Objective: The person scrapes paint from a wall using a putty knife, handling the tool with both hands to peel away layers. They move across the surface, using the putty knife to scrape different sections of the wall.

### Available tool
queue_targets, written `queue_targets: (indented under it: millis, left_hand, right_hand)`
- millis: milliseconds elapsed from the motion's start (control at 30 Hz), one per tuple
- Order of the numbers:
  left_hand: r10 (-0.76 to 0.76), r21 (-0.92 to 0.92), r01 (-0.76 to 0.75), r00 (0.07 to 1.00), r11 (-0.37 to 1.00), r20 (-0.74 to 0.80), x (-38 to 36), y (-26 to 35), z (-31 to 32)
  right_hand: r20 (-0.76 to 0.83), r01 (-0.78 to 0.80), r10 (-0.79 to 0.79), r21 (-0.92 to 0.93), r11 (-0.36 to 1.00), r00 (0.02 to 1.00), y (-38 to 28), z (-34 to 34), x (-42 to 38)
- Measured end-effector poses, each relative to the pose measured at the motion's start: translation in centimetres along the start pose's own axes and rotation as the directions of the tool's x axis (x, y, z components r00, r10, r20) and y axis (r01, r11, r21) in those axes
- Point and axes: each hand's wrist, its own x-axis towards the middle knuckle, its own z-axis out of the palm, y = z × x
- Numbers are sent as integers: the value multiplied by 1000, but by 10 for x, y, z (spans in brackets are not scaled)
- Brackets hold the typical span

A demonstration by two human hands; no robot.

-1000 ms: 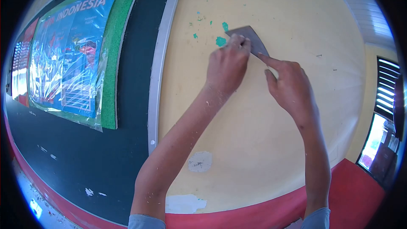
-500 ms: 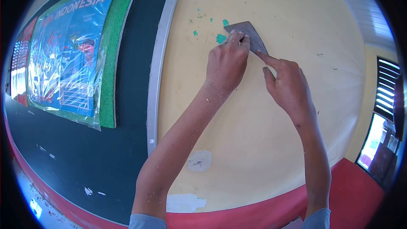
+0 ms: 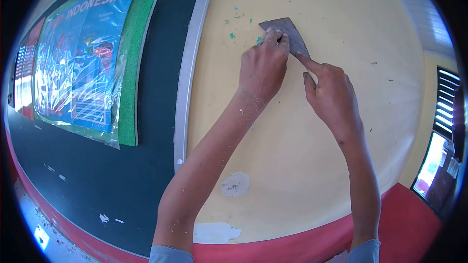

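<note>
A paint scraper with a wide grey metal blade lies against the cream wall, its blade edge toward the upper left. My right hand is closed around its handle, which is mostly hidden, with the index finger stretched along the blade. On the blade's lower left side press the bent fingertips of my left hand. Small green paint specks dot the wall left of the blade, and a bit of green shows beside my left fingers. Pale dust and flakes cling to my left forearm.
Left of a pale vertical strip is a dark green board bearing a plastic-covered poster. Several nails, one nail near the middle right, stick out of the wall. Bare grey patches show lower down, above a red band.
The scraper has shifted slightly up and left on the wall and now covers the upper green patch. Both hands moved with it. The view has shifted a little; a small flake shows below my left wrist.
</note>
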Motion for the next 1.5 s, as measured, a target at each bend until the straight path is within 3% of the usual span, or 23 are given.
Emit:
queue_targets:
  millis: [100, 200, 300, 400, 500, 700, 800, 900, 1000, 1200, 1400, 1500]
  left_hand:
    - [80, -36, -82, 996, 996, -31, -14, 8, -4]
    - [83, -61, -83, 996, 995, -13, -20, 10, 1]
    - [101, -64, -100, 995, 993, 8, -22, 13, 4]
    - [165, -47, -166, 986, 985, -25, -30, 15, 6]
    - [71, -42, -72, 997, 997, -6, -16, 8, 2]
    - [129, -59, -131, 991, 990, -43, -24, 7, 8]
    - [65, -39, -67, 996, 997, -57, -13, 5, 9]
    - [57, -131, -57, 998, 990, -10, -19, 13, 1]
    - [41, -149, -38, 999, 988, 20, -17, 12, 0]
    - [86, -52, -91, 992, 995, -88, -15, 7, 8]
    - [66, -81, -68, 998, 994, -18, -20, 11, 8]
    - [15, -43, -16, 999, 999, -31, -10, 6, 7]
  right_hand:
    - [-80, 142, -140, 13, 990, 987, 12, -9, -15]
    - [25, -30, 29, 50, 998, 999, 6, -13, -19]
    - [72, -37, 37, 0, 999, 997, 13, -7, -26]
    - [4, 10, -10, 28, 1000, 1000, 23, 3, -35]
    - [-35, 17, -18, -22, 1000, 999, 11, 7, -20]
    - [-22, 23, -23, -10, 1000, 999, 9, -1, -27]
    - [-1, -38, 38, -47, 998, 999, -3, -2, -18]
    - [65, -85, 84, 10, 996, 994, -5, -17, -23]
    - [39, -58, 58, -2, 998, 998, -1, -16, -22]
    - [-43, 5, -6, -31, 1000, 999, 6, 2, -20]
    - [37, -18, 16, 37, 999, 999, 8, -8, -21]
    - [-10, -31, 31, -69, 997, 999, -4, -1, -15]
